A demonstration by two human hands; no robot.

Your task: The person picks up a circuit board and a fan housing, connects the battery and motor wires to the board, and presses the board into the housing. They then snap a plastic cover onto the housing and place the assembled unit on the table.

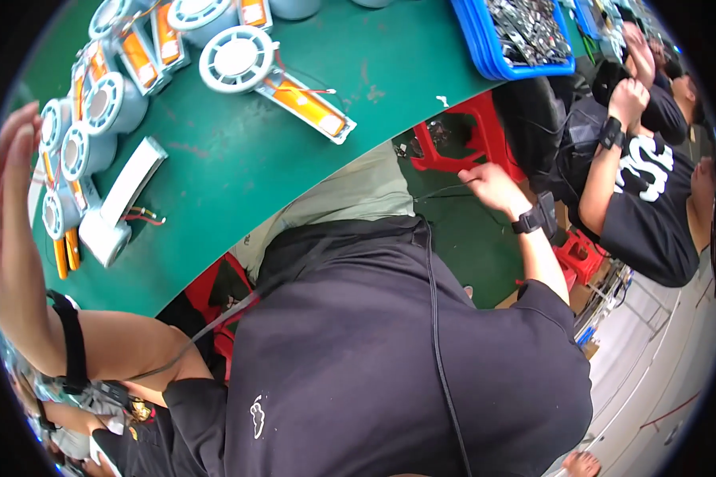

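Head view, tilted steeply over our own torso. Our left hand (pixel 12 179) is raised at the left rim, fingers spread wide, grip empty. Nearest to it, on the green surface (pixel 294 135): a cluster of white round fan units (pixel 87 127) with orange flat packs, just right of the palm, not touching. A single white handheld fan (pixel 119 208) lies on its side below them, red wires trailing. Our right hand (pixel 489 184) hangs off the surface edge above a red stool (pixel 461 135), fingers loosely curled, holding nothing we can make out. Blue bin (pixel 517 40) of metal parts sits well apart, top right. Another person's arm (pixel 612 151) shows beside it.
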